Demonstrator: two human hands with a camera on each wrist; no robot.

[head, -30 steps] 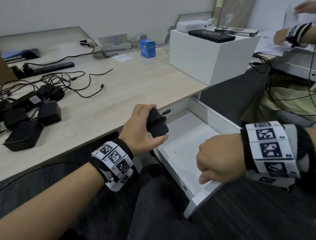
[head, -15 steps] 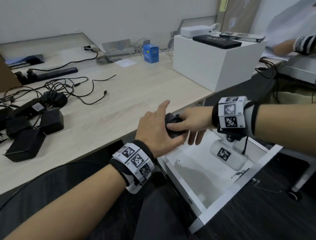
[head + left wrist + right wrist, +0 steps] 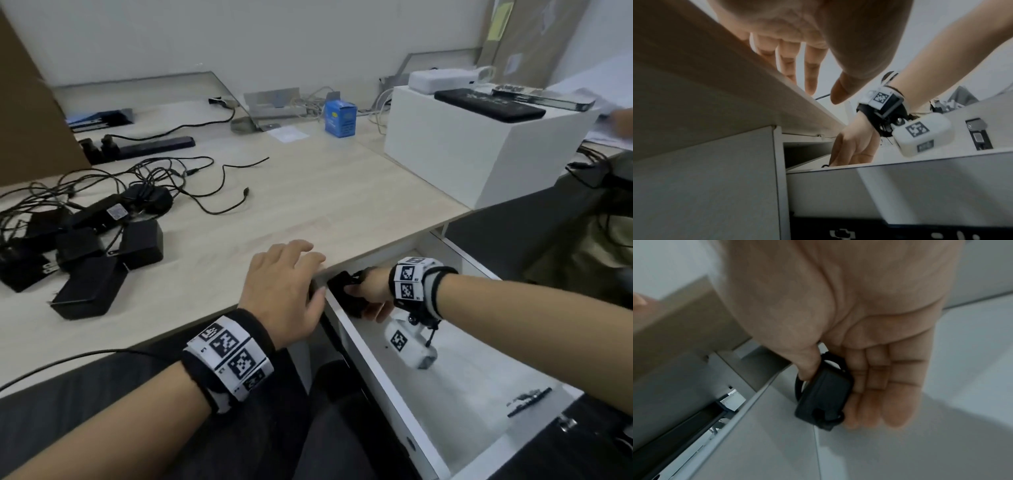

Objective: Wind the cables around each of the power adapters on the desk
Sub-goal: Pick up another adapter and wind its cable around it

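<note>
A black power adapter [image 3: 344, 296] with its cable wound round it hangs just inside the back left corner of the open white drawer [image 3: 373, 380]. My right hand [image 3: 375, 291] pinches it between thumb and fingers. The right wrist view shows the adapter [image 3: 824, 400] held just above the drawer floor by my right hand [image 3: 869, 324]. My left hand [image 3: 286, 284] lies open over the desk's front edge, fingers straight and holding nothing. Several black adapters [image 3: 92, 255] with loose, tangled cables [image 3: 178, 178] lie at the left of the desk.
A white box [image 3: 479, 150] carrying devices stands at the back right of the desk. A blue carton [image 3: 340, 118] and a black power strip [image 3: 154, 147] sit further back. Keys [image 3: 529, 399] hang at the drawer front. Another person's hand [image 3: 621, 123] shows at far right.
The wound adapter passed from my left hand to my right, which lowered it into the drawer. My left hand let go and opened over the desk edge.
</note>
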